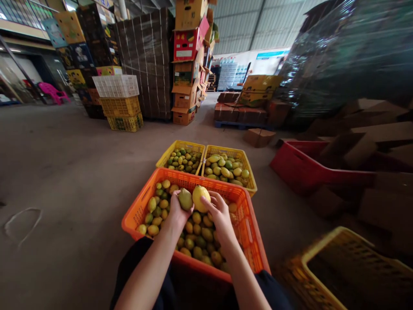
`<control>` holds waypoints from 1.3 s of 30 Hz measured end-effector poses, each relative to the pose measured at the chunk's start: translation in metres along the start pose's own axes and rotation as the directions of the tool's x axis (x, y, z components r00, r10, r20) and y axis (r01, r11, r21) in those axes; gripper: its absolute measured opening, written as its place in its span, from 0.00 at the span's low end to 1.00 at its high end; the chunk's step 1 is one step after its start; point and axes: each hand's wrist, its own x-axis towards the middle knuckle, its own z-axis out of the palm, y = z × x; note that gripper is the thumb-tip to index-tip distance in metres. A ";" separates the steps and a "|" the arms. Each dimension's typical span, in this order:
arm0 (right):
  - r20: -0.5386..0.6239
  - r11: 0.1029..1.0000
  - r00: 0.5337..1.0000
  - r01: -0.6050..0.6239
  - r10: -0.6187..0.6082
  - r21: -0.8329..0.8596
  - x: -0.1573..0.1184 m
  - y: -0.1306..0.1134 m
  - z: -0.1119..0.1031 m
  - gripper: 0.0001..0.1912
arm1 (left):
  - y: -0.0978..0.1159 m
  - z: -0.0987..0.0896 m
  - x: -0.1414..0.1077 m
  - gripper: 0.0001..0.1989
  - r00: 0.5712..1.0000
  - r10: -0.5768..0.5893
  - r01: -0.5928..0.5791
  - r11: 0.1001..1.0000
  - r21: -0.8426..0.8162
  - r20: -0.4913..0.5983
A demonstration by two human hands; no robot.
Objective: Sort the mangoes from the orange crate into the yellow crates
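Note:
My left hand (176, 211) is closed round a dull green lemon (185, 199). A larger, bright yellow lemon (200, 198) is gripped in my right hand (220, 214), its fingers and thumb against the right side. Both lemons are held side by side above an orange plastic crate (142, 193), which contains many loose yellow and green lemons (200, 241). Just beyond it stand two yellow crates: the left one (165, 156) has smaller, greener lemons, and the right one (250, 170) has larger, mostly yellow lemons.
At the lower right is another yellow crate (319, 245). A red bin (290, 165) with flattened cardboard stands farther right. Across the concrete floor are stacked crates (121, 107), tall box stacks (185, 77), a low pallet of cartons (241, 114) and a pink chair (53, 92).

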 end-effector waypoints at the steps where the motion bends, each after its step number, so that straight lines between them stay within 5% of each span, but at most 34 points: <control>1: 0.025 1.000 1.000 -0.015 0.015 0.004 0.000 0.001 0.000 0.20 | 0.000 0.000 0.000 0.07 1.000 0.011 -0.011 1.000 0.003 -0.005; 6: 0.141 0.994 0.986 -0.092 0.083 0.058 -0.001 0.008 0.004 0.19 | 0.000 -0.001 0.000 0.08 0.999 0.036 -0.036 0.999 0.006 0.009; 14: -0.077 0.928 0.966 -0.212 0.246 0.306 0.007 0.016 0.007 0.15 | -0.011 -0.002 0.011 0.13 1.000 0.020 -0.020 1.000 -0.014 0.021; 21: 0.037 0.783 0.924 -0.342 0.379 0.520 0.001 -0.001 0.010 0.15 | -0.013 0.007 -0.001 0.09 0.995 0.037 -0.039 0.999 0.026 0.096; 26: -0.029 0.710 0.871 -0.379 0.490 0.593 0.004 -0.007 0.008 0.11 | -0.014 0.008 0.000 0.09 0.988 -0.057 0.078 0.986 -0.149 0.144; 29: -0.105 0.704 0.849 -0.352 0.517 0.617 0.008 -0.004 0.007 0.09 | -0.013 0.009 -0.001 0.08 0.991 -0.020 0.036 0.992 -0.124 0.132; 33: -0.115 0.797 0.905 -0.294 0.410 0.527 0.011 0.004 0.003 0.13 | -0.011 0.011 -0.005 0.05 0.998 0.030 -0.026 0.998 -0.063 0.063; 39: 0.037 0.815 0.919 -0.366 0.392 0.450 0.010 0.010 -0.001 0.18 | -0.013 0.006 -0.005 0.10 0.976 -0.091 0.096 0.995 -0.014 0.197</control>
